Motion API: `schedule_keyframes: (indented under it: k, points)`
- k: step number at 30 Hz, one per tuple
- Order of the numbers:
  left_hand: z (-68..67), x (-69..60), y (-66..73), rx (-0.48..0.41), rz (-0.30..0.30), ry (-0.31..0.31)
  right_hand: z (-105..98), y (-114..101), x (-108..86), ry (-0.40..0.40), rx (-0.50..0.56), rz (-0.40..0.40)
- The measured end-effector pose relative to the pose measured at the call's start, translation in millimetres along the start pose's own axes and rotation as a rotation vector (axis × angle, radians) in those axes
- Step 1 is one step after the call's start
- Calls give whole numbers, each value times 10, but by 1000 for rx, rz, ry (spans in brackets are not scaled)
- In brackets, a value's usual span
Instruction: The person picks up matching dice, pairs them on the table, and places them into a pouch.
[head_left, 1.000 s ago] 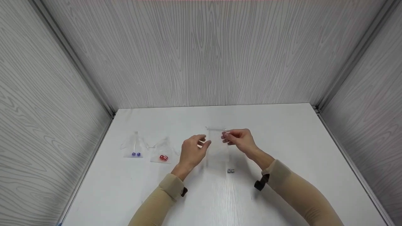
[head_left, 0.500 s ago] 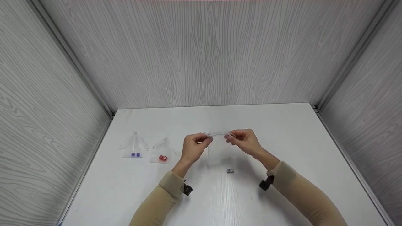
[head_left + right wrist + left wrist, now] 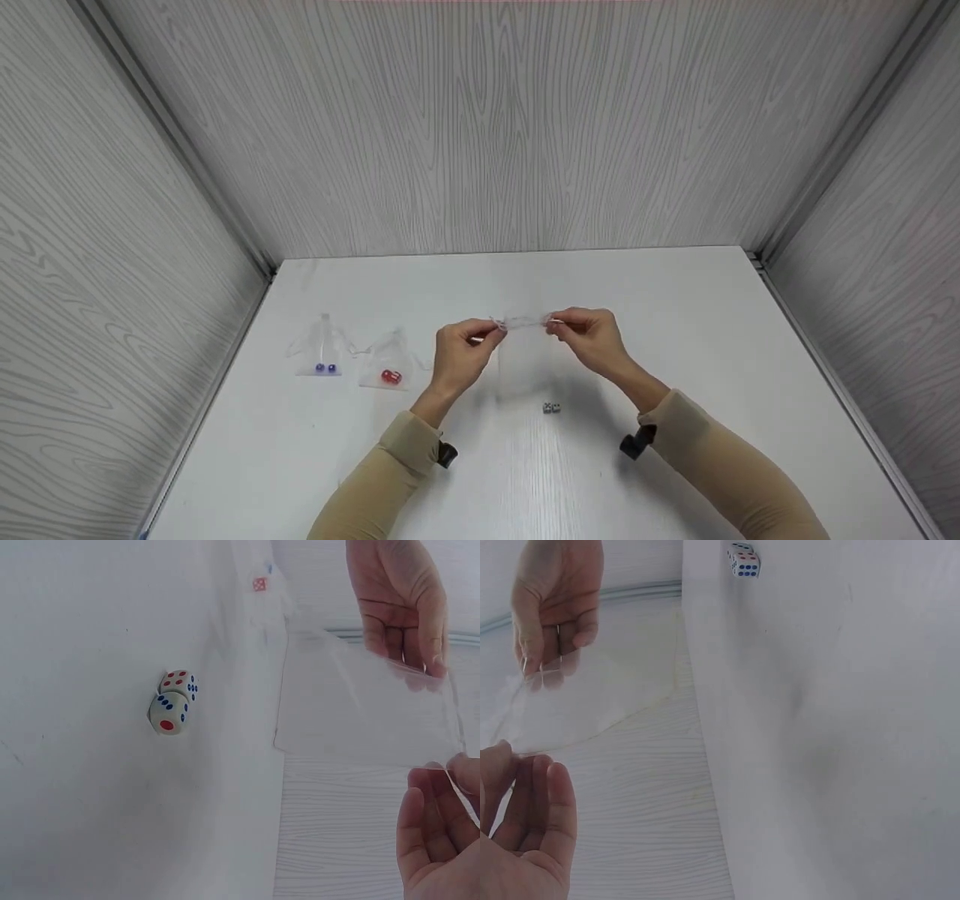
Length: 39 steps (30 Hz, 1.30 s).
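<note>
A clear drawstring bag (image 3: 525,360) hangs between my hands above the table, and nothing shows inside it. My left hand (image 3: 461,352) pinches the left corner of its top edge between thumb and fingertips. At the opposite top corner, my right hand (image 3: 592,341) pinches the bag and its thin white cord. In the right wrist view the sheer bag (image 3: 360,701) is stretched flat between both hands. Two white dice (image 3: 551,408) with red and blue pips lie side by side on the table, below and just right of the bag.
To the left lie two more clear bags, one holding two blue dice (image 3: 325,368), the other red dice (image 3: 391,376). The white table (image 3: 675,315) ends at a wood-grain back wall (image 3: 480,135), with side panels left and right.
My left hand has come to the bag's left top corner and now pinches it. The bag's top edge has been drawn taut, and my right hand has shifted slightly right.
</note>
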<state>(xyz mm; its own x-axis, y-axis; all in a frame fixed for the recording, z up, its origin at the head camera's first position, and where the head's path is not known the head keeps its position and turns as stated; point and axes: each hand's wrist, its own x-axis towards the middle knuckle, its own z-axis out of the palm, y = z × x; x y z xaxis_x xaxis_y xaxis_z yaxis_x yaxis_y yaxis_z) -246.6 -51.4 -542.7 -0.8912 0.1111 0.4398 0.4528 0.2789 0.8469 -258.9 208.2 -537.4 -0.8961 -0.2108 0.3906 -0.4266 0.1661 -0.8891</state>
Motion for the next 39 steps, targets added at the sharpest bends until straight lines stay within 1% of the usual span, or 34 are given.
schedule_keyframes:
  k: [3,7,12,16,21,24,29,34,36,39]
  points:
    - [26,4,14,1,7,0,24,-22,2,-5,0,-7]
    - [86,13,37,4,0,-1,92,-48,3,-14,-12,-29]
    - [169,26,57,8,27,14,207,-47,14,-23,-37,-72]
    - [190,32,79,8,44,13,256,-43,23,-25,-46,-100]
    - [144,34,61,13,43,30,208,-38,12,-3,-46,-66]
    - [93,26,25,23,38,46,146,-15,-14,-14,-54,-20]
    - [11,-3,-50,49,28,61,31,56,-100,-84,-65,33]
    - [-56,-31,-102,64,39,70,-82,168,-207,-205,-89,64]
    - [-74,-37,-119,69,52,78,-118,216,-253,-255,-113,90]
    - [-90,-42,-145,85,69,88,-163,293,-332,-327,-150,154]
